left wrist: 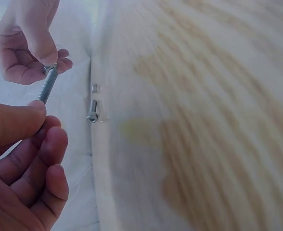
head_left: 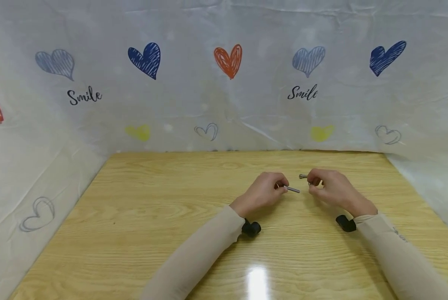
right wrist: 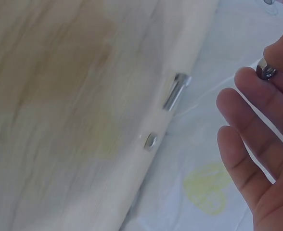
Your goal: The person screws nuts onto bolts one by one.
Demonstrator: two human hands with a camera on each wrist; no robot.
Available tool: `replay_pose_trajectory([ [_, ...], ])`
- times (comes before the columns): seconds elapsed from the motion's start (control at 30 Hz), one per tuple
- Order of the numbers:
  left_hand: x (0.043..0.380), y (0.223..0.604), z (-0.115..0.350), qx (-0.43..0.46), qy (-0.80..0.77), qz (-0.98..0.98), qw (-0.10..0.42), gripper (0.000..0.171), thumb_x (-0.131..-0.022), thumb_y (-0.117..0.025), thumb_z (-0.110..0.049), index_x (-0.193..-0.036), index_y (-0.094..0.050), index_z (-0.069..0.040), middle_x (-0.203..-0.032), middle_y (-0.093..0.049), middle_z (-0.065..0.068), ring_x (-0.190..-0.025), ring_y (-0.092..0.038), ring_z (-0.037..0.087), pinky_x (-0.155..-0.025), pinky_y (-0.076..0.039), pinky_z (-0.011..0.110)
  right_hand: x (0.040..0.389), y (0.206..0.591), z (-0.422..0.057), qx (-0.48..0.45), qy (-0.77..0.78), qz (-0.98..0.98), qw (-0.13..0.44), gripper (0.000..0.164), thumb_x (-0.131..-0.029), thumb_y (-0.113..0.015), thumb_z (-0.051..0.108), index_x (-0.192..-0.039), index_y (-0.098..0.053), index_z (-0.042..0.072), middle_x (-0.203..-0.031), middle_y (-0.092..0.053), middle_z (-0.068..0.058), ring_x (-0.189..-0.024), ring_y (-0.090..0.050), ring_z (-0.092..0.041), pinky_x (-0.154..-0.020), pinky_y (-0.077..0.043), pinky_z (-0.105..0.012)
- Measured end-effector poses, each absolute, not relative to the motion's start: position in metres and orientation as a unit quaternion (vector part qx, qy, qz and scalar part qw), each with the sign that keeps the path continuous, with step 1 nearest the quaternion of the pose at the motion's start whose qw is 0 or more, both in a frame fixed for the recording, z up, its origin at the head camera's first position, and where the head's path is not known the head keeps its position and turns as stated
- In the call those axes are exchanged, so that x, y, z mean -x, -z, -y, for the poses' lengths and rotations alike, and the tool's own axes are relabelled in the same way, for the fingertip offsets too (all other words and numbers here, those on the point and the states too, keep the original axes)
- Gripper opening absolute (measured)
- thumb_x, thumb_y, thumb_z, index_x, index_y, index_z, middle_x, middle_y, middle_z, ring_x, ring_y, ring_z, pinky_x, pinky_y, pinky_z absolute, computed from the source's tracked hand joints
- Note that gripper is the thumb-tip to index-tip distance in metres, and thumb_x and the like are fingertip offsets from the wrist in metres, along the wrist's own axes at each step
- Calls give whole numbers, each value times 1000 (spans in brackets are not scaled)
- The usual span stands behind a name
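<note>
My left hand (head_left: 263, 189) pinches a bolt (head_left: 293, 189) between thumb and fingers, its threaded end pointing at the other hand; its head is hidden in the grip. Across from it, my right hand (head_left: 334, 188) holds a small metal nut (right wrist: 265, 70) between thumb and index finger, the other fingers extended in the right wrist view. A gap shows between bolt tip and nut in the head view, though they overlap in the left wrist view. A second bolt (head_left: 303, 176) lies on the table beyond the hands, beside a loose nut (left wrist: 96, 88).
The wood-grain table (head_left: 152, 216) meets a white cloth backdrop (head_left: 179, 100) printed with hearts at its far edge. Black wrist devices (head_left: 251, 228) sit at both cuffs. Light glares off the table's front.
</note>
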State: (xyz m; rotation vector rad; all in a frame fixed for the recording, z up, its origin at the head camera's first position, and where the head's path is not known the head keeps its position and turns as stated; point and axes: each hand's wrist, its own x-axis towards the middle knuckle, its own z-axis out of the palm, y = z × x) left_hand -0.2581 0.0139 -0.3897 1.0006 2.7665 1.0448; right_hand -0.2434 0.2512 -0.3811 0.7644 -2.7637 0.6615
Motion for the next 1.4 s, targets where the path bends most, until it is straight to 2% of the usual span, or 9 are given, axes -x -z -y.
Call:
replay_pose_trajectory([
  [0.3, 250, 383, 3, -323, -353, -878, 9, 8, -94, -64, -14, -99, -68, -12, -88, -65, -6, -75, -58, 2, -64, -47, 17, 239, 378, -231, -295, -220, 920, 138, 14, -83, -67, 9, -97, -67, 11, -83, -65, 3, -76, -61, -14, -67, -48, -35],
  [0.57, 244, 379, 13, -318, -362, -876, 8, 7, -94, -64, -14, -99, -67, -13, -86, -64, -7, -74, -57, 2, -64, -47, 18, 233, 377, -221, -305, -218, 917, 136, 12, -84, -67, 10, -95, -67, 11, -84, -66, 1, -76, -62, -13, -69, -49, -36],
  [0.77, 242, 377, 22, -317, -367, -875, 3, 7, -94, -63, -15, -100, -66, -13, -88, -66, -4, -73, -58, 2, -64, -48, 19, 234, 377, -215, -309, -222, 915, 132, 11, -86, -65, 9, -97, -67, 10, -85, -66, 2, -77, -62, -13, -68, -49, -35],
  [1.1, 231, 377, 39, -299, -390, -871, -9, 5, -94, -63, -13, -98, -65, -11, -89, -69, 5, -65, -58, 6, -58, -48, 22, 237, 381, -205, -328, -225, 906, 147, 11, -84, -66, 10, -95, -67, 9, -83, -66, 3, -75, -62, -13, -66, -50, -33],
  [1.4, 230, 381, 54, -289, -397, -871, -29, 7, -93, -64, -11, -100, -65, -11, -89, -70, 5, -67, -58, 7, -60, -49, 24, 236, 383, -195, -337, -230, 898, 162, 11, -83, -64, 10, -93, -66, 11, -83, -65, 5, -75, -61, -9, -65, -49, -30],
])
